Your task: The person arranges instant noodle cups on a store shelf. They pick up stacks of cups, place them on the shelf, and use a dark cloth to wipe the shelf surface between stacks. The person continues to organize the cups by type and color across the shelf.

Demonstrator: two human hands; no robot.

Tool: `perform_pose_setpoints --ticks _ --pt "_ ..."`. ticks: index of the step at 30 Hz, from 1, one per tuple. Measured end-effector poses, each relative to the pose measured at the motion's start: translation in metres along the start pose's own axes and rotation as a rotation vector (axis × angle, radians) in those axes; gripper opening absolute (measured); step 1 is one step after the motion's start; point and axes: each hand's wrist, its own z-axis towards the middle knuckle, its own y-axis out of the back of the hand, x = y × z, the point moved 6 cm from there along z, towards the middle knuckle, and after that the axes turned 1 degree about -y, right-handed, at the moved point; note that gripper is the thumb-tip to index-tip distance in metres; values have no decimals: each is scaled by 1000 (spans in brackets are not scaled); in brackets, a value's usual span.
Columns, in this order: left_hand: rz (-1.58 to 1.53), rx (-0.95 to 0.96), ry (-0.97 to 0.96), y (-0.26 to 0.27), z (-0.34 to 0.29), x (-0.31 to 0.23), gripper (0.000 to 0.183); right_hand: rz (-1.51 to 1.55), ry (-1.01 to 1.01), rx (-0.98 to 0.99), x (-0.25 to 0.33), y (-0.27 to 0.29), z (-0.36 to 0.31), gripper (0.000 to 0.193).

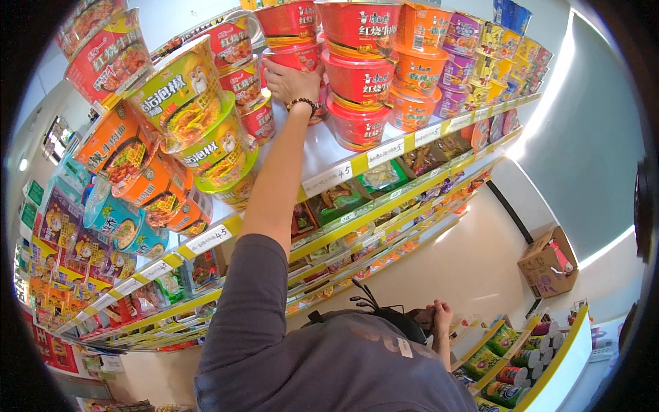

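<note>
My left hand (294, 82), with a beaded bracelet at the wrist, reaches up to the top shelf. Its fingers are wrapped round a red instant noodle bowl (300, 56), and another red bowl (287, 24) sits above that one. Right beside it rises a stack of red noodle bowls (360, 79). Green-yellow noodle bowls (180, 96) are piled left of my forearm. Down by my side, my right hand (440, 316) is closed near a black bag (398, 323); whatever its fingers hold, if anything, is hidden.
Orange (416, 69) and purple noodle bowls (454, 71) continue along the shelf to the right. Price labels line the shelf edge (357, 165), with packaged snacks on lower tiers. A cardboard box (547, 264) stands on the floor. A low rack (542, 357) holds cans and bags at lower right.
</note>
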Motion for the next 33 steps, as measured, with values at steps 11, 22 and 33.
perform_pose_setpoints --ticks 11,22,33 --pt "-714 236 -91 -16 23 39 109 -48 -6 -30 -12 12 -4 16" --pt "-563 131 -144 -9 11 45 98 -88 -28 -20 -15 2 9 16" --pt "-411 86 -299 -14 -1 39 74 -20 14 2 -5 -6 5 17"
